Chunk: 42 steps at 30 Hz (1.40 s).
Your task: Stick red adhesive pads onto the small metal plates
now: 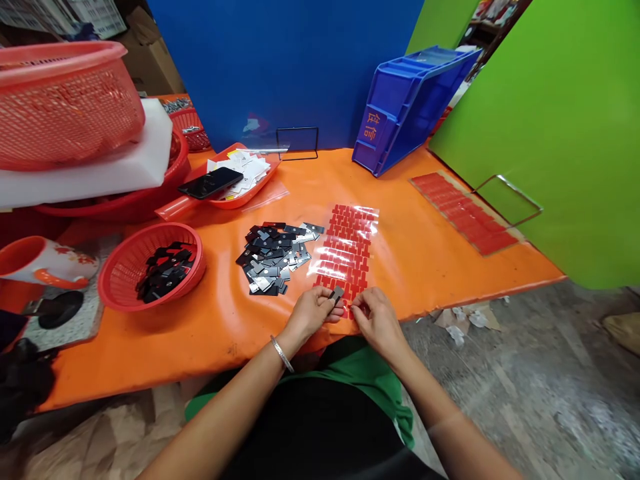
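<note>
Orange covers the surface (400, 257) before a blue panel (300, 67). Near its edge, my left grip (311, 312) pinches a small dark piece (337, 293) at the near end of a red-patterned sheet (345, 250); my right grip (377, 317) curls there too, but I cannot tell whether it holds anything. Left of the sheet lies a pile of similar pieces (273, 257), then a red basket (121, 270) of black parts (167, 273).

The left forearm (225, 407) and right forearm (447, 417), both bare, reach forward, angling inward, the hands near each other. The left hand (311, 312) pinches, thumb over bent fingers; the right hand (377, 318), back uppermost, curls its fingers, thumb close to forefinger.
</note>
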Available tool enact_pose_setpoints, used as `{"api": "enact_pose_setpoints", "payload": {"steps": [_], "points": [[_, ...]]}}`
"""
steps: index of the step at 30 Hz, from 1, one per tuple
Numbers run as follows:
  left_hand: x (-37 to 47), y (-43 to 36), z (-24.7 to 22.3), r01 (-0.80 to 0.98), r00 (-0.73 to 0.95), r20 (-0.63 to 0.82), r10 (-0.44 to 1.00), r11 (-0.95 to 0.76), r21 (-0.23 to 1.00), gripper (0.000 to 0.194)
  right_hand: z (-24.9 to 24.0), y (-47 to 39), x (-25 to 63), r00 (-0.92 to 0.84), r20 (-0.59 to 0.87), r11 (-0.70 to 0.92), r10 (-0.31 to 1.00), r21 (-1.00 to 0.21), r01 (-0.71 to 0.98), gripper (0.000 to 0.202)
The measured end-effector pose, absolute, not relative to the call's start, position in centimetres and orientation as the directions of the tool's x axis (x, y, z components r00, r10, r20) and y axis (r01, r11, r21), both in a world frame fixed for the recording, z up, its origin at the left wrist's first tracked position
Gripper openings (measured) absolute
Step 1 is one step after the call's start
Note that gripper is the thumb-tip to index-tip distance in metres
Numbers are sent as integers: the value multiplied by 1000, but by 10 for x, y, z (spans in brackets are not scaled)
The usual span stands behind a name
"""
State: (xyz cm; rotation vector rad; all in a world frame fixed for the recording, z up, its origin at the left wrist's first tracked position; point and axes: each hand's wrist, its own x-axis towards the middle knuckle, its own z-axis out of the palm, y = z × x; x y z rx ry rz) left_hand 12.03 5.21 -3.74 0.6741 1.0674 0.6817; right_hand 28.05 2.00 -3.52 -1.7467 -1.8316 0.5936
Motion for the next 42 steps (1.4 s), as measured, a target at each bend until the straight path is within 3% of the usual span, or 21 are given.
{"api": "enact_pose_setpoints", "payload": {"steps": [3,7,13,18,22,30,42], "points": [[121,52,-37,-161,317,-548,774,613,773,6,-31,18,283,8,34,20,999,-754,657,11],[121,51,-38,-174,314,-549,774,616,768,7,-29,15,289,75,-89,-111,993,-918,381,15],[111,52,-32,-228,406,-542,736,656,720,14,-23,13,281,233,-143,-179,962,-974,139,30],[104,54,-27,-262,478,-538,694,698,667,24,-26,17,258,182,-123,-143,976,-984,104,31],[103,55,-29,-267,483,-544,686,707,655,24,-33,20,249,152,-123,-136,981,-988,79,27],[104,55,-29,-261,483,-554,678,716,647,22,-38,20,247,141,-56,-82,988,-978,193,16],[103,55,-31,-252,491,-546,679,711,657,20,-41,24,245,157,-56,-82,986,-983,162,17]]}}
